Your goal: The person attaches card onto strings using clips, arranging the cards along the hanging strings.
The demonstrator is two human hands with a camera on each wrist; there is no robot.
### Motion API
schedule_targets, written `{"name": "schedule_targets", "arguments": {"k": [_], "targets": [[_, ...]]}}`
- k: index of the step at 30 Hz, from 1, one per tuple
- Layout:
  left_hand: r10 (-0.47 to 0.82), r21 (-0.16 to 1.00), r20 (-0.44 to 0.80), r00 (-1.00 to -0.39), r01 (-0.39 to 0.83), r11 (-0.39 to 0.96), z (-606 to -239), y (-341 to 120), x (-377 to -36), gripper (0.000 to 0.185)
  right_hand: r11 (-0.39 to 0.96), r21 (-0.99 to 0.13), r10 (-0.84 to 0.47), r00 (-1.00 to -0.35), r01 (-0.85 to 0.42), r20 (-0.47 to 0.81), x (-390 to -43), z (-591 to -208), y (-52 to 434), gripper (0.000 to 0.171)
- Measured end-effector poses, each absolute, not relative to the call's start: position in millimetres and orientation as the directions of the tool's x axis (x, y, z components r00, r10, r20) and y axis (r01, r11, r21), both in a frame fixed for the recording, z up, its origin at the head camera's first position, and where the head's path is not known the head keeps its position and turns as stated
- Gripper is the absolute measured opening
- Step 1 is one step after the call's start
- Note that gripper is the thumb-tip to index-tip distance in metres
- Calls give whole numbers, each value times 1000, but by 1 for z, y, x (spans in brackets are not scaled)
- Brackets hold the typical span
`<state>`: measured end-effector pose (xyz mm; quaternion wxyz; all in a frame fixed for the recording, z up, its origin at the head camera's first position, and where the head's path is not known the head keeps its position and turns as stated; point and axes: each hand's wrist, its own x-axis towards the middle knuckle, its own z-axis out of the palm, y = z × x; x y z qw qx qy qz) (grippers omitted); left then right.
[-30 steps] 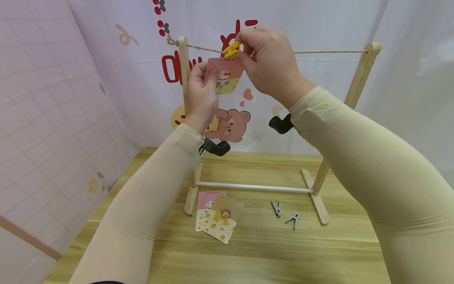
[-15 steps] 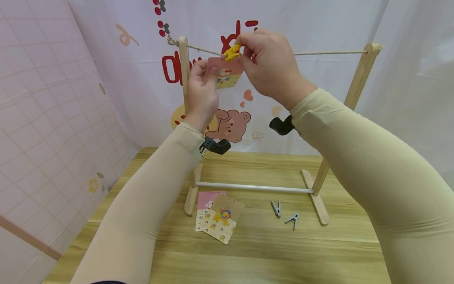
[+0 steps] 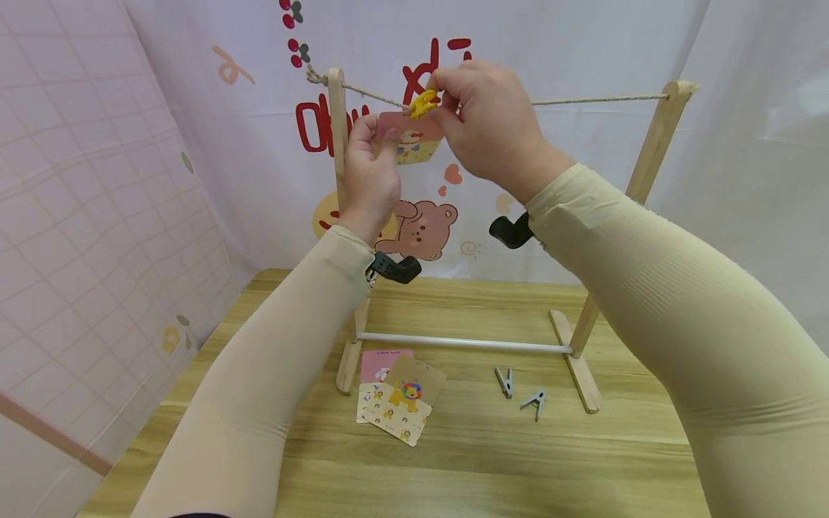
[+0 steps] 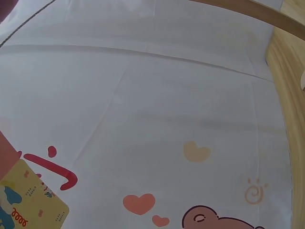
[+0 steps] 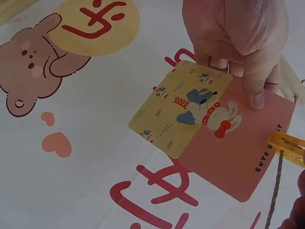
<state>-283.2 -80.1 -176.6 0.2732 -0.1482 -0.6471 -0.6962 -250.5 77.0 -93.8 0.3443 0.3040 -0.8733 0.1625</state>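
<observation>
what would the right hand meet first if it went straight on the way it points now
Beyond the yellow clip that the right hand pinches, most likely the pink-topped card held by the left hand, though depth there is hard to judge.

Dark capitals (image 5: pixel 262 159) on the pink-and-yellow card (image 5: pixel 209 136), right of centre in the right wrist view, read "CUTE", the next word partly covered by a yellow clip (image 5: pixel 287 143); red lettering (image 3: pixel 301 128) on the backdrop (image 3: pixel 570 43), upper middle of the head view, begins "Oh", the rest partly hidden
</observation>
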Motion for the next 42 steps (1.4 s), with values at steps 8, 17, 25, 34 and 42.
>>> {"name": "schedule_targets", "arguments": {"k": [8,17,25,34,42], "targets": [[-189,822,559,-807,570,-4,-177,-79,-279,18,788,-66,-426,-620,-612,659,-253,-88,74,27],[-186,811,571,-800,585,-29,-178,-79,-278,15,800,-102,-419,-672,-592,610,-256,-84,69,26],[-189,816,566,-803,578,-9,-181,-82,-289,19,784,-88,-435,-646,-614,627,-255,-88,69,22],[-181,816,567,-804,578,-9,-186,-84,-298,19,769,-51,-459,-606,-637,650,-255,-90,71,18],[-178,821,562,-808,571,2,-180,-83,-283,19,769,-49,-453,-599,-637,660,-256,-94,73,21]]}}
